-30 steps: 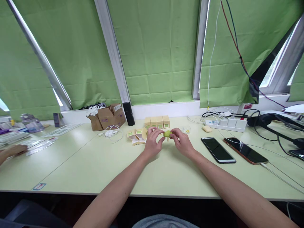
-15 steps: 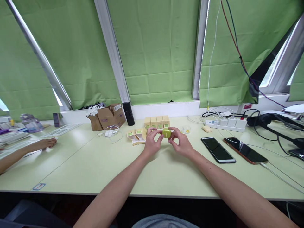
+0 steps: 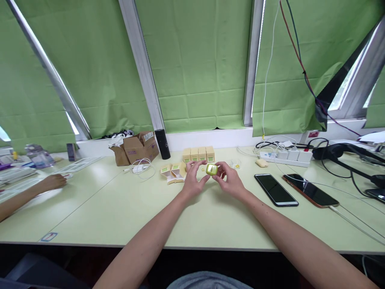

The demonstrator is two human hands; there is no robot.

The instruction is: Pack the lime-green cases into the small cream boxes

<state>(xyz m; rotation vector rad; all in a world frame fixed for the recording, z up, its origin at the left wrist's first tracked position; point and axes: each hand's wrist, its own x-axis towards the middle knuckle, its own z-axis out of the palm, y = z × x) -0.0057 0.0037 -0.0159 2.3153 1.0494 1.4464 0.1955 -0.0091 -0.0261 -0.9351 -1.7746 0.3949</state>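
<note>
A small, rounded green case (image 3: 211, 169) is held up above the table between my two hands. Its glossy, pale face with a green rim is turned toward me. My left hand (image 3: 194, 178) has thumb and index fingertips at the case's left edge. From the other side, my right hand (image 3: 230, 180) grips it between thumb and fingers. Just left of my left hand are opened small cardboard boxes (image 3: 173, 172) with green labels. Behind my hands stands a row of several closed tan boxes (image 3: 198, 154). A clear plastic piece (image 3: 235, 163) with a yellow spot lies beyond my right hand.
Two phones (image 3: 276, 190) (image 3: 309, 190) lie at right, near a power strip (image 3: 285, 157) and a black headset (image 3: 345, 156). A carton (image 3: 141, 148), black cylinder (image 3: 162, 144) and white charger cable (image 3: 140, 167) are at back left. Another person's hand (image 3: 52, 183) rests at far left.
The green case has been turned so a shiny, pale face shows instead of its plain green side. My left index finger has lifted slightly. The other person's hand has shifted left.
</note>
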